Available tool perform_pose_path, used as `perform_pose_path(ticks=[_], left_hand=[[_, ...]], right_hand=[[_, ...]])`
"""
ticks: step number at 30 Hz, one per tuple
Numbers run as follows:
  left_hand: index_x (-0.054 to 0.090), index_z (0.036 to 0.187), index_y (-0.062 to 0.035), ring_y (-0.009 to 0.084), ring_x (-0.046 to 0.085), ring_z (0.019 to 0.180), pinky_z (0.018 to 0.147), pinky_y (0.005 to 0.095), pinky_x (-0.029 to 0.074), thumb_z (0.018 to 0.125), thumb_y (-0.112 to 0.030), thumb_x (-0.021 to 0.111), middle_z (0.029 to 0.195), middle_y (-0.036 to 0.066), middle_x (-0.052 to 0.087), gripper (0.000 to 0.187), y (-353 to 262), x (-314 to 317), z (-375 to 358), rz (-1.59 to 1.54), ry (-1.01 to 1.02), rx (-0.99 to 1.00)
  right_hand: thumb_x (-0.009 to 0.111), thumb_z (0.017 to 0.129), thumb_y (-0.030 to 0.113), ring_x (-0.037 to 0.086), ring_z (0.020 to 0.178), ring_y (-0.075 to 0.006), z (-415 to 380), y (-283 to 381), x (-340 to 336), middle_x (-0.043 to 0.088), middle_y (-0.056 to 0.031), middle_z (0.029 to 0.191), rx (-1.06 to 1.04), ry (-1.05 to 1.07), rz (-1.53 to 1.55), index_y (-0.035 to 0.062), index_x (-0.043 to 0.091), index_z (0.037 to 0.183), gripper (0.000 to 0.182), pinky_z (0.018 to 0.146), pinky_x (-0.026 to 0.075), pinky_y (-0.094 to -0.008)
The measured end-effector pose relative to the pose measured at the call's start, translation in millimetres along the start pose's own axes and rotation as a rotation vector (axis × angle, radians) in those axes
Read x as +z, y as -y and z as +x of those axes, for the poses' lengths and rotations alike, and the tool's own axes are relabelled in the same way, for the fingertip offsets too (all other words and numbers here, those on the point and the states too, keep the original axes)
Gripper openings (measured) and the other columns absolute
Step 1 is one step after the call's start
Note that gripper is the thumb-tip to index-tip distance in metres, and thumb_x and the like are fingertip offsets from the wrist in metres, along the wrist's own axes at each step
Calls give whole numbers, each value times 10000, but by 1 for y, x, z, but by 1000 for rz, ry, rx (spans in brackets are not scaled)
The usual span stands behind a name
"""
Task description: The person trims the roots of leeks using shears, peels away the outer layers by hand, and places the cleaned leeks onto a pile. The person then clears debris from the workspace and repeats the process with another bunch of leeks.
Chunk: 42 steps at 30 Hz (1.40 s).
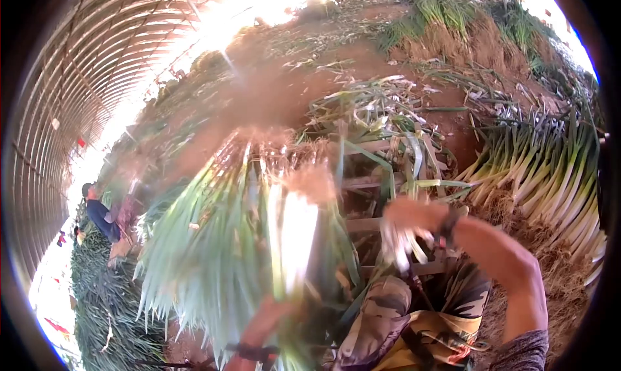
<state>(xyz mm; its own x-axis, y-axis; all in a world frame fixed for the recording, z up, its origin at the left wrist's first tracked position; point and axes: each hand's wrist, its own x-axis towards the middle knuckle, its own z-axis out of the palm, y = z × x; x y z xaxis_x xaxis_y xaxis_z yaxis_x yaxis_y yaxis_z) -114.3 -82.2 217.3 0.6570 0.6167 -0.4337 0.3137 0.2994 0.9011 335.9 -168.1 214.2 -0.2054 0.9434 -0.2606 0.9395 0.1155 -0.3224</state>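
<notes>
My left hand (275, 316), blurred, is low in the head view, closed around a bunch of green onions (292, 241) whose white stems and roots point up. Beside and behind that bunch lies a big pile of green onions (213, 235), roots toward the top. My right hand (411, 217) is at centre right, over pale leaf scraps (398, 245) hanging between my knees; motion blur hides its fingers. Stripped leaves (372, 109) lie heaped on a wooden slatted frame (365, 224) in front of me.
Rows of cleaned green onions (550, 170) lie at the right, roots toward me. More bundles (446, 21) stand at the back. A person (103, 219) is at the far left beside another green pile (110, 300). Brown soil (259, 93) with scattered leaves stretches ahead.
</notes>
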Motion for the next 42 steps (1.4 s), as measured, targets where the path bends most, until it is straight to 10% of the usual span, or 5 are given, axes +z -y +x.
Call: perform_pose_path(ticks=[7,10,24,36,42], left_hand=[[641,1192,46,306,726,811,704,410,599,831,-145,681,964,179,718,410,20,-30,16,-85,55,112],[619,1240,43,326,724,812,707,425,602,811,-144,686,1001,196,715,473,0,-17,16,-106,79,101],[674,1115,57,263,723,814,753,374,589,839,-195,678,915,170,728,374,-59,9,21,13,-175,222],[625,1101,68,311,708,828,795,464,608,788,-241,693,890,157,678,444,-146,30,-5,-79,42,464],[564,1131,-16,230,639,767,773,511,587,788,-299,726,857,86,616,473,-175,4,-35,-22,60,672]], right_hand=[[677,859,230,672,947,-352,-31,-25,-164,625,-246,1165,392,-850,-172,50,444,1405,620,756,586,-462],[621,923,206,717,804,-212,-31,54,-122,704,-239,1053,415,-332,261,67,540,1339,447,729,621,-373],[637,855,182,695,876,-406,-29,121,-4,699,-214,943,-90,-477,219,-18,579,1069,298,793,558,-488],[604,888,125,702,792,-349,18,222,41,691,-208,1001,-352,-410,536,-53,340,1478,670,681,580,-443],[640,884,204,690,671,-310,37,228,86,694,-141,799,-510,-500,119,-9,696,1014,256,602,572,-412]])
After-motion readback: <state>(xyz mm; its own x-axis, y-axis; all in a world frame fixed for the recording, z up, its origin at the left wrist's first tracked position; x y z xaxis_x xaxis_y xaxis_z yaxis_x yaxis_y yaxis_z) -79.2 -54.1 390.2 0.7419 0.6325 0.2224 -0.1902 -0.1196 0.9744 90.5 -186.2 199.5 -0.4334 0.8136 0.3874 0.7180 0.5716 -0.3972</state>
